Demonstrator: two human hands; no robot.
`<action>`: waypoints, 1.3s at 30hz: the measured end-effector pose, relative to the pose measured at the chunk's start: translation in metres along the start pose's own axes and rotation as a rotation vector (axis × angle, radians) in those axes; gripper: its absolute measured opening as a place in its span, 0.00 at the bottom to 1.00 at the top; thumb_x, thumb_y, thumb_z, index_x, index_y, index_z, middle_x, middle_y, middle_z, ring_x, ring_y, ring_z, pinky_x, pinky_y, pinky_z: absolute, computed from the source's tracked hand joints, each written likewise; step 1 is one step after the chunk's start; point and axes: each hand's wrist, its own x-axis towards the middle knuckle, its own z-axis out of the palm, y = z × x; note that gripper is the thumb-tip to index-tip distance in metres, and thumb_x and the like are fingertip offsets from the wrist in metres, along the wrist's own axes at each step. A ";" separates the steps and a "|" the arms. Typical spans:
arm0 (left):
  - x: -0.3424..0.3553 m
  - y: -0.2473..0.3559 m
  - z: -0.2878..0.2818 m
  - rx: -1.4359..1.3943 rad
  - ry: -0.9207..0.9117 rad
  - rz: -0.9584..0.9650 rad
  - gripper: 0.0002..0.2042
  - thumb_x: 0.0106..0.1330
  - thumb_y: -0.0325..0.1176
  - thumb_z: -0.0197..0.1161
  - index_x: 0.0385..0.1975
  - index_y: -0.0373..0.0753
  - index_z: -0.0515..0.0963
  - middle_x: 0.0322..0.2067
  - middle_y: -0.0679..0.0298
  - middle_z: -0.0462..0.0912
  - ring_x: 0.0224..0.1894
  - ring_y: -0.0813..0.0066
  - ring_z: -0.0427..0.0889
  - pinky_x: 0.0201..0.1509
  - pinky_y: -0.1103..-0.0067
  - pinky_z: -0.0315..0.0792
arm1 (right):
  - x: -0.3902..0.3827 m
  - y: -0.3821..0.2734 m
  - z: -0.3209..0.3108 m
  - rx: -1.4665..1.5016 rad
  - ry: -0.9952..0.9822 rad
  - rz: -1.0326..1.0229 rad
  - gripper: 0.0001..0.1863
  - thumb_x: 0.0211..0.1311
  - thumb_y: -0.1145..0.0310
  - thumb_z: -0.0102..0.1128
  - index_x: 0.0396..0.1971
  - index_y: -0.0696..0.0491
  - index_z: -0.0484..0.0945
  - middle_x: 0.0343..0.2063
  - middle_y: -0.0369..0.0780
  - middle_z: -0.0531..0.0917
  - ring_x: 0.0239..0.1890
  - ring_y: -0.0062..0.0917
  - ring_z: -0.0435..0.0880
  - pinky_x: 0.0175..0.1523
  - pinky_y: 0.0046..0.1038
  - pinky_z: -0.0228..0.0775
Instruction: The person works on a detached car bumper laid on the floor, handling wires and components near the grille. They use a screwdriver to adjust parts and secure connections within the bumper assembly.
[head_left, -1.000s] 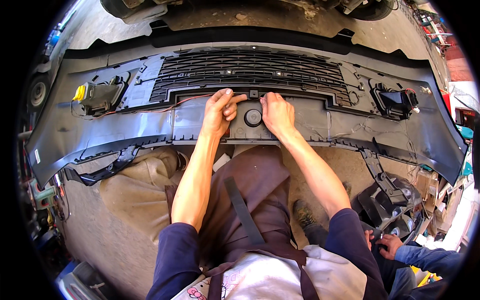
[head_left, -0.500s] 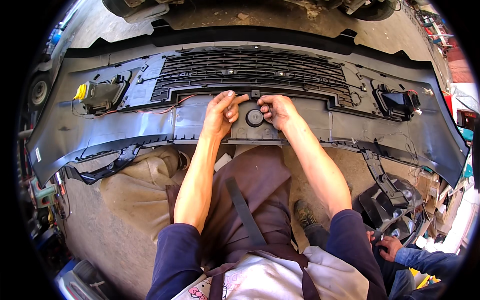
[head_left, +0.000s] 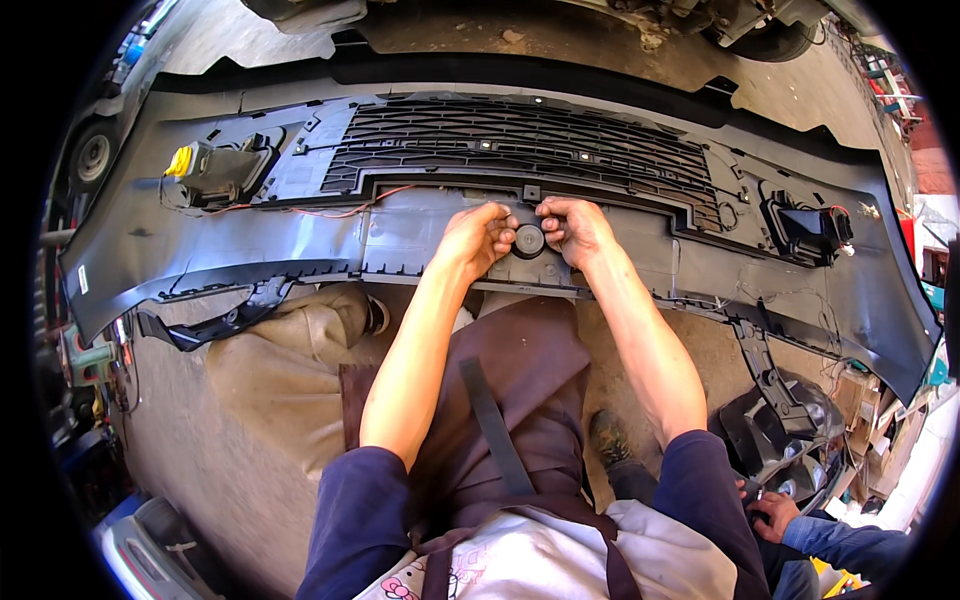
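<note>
Round black cap sits between both hands' fingertips.

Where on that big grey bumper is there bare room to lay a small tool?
Free: the smooth grey bumper panel below the yellow-capped lamp unit, and the right panel under the black lamp housing. Crowded: the centre, where left hand and right hand flank the round black fitting.

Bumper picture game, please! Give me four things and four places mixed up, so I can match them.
Things:
1. round black cap
2. yellow-tipped lamp
3. grille
4. brown apron

Places:
A. above the hands
B. far left of the bumper
C. between the left hand and right hand
D. below the forearms

Pairs: 1-C, 2-B, 3-A, 4-D
</note>
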 end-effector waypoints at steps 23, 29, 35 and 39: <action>0.025 -0.013 0.016 -0.088 0.114 0.080 0.08 0.66 0.27 0.54 0.40 0.30 0.72 0.35 0.58 0.79 0.33 0.70 0.81 0.24 0.89 0.67 | -0.001 0.001 -0.010 0.058 -0.102 -0.001 0.03 0.62 0.76 0.52 0.34 0.59 0.73 0.26 0.38 0.78 0.22 0.18 0.71 0.24 0.18 0.62; 0.023 -0.013 0.016 -0.078 0.090 0.108 0.09 0.66 0.28 0.55 0.41 0.28 0.72 0.35 0.56 0.79 0.34 0.68 0.82 0.24 0.89 0.68 | -0.005 -0.008 -0.009 -0.204 -0.060 -0.046 0.09 0.61 0.72 0.55 0.37 0.62 0.75 0.28 0.41 0.81 0.27 0.22 0.79 0.29 0.20 0.71; 0.022 -0.014 0.012 -0.085 0.058 0.118 0.09 0.65 0.27 0.56 0.40 0.28 0.72 0.33 0.57 0.80 0.34 0.68 0.82 0.25 0.88 0.68 | -0.021 -0.004 -0.006 -1.372 0.213 -0.633 0.06 0.57 0.66 0.61 0.31 0.52 0.82 0.30 0.40 0.83 0.31 0.33 0.83 0.37 0.35 0.75; 0.024 -0.016 0.010 -0.089 0.046 0.140 0.09 0.66 0.27 0.55 0.40 0.27 0.72 0.33 0.55 0.81 0.34 0.65 0.84 0.24 0.87 0.71 | -0.024 0.011 -0.004 -1.684 0.488 -1.011 0.06 0.54 0.64 0.63 0.28 0.49 0.82 0.31 0.38 0.80 0.40 0.33 0.76 0.44 0.37 0.67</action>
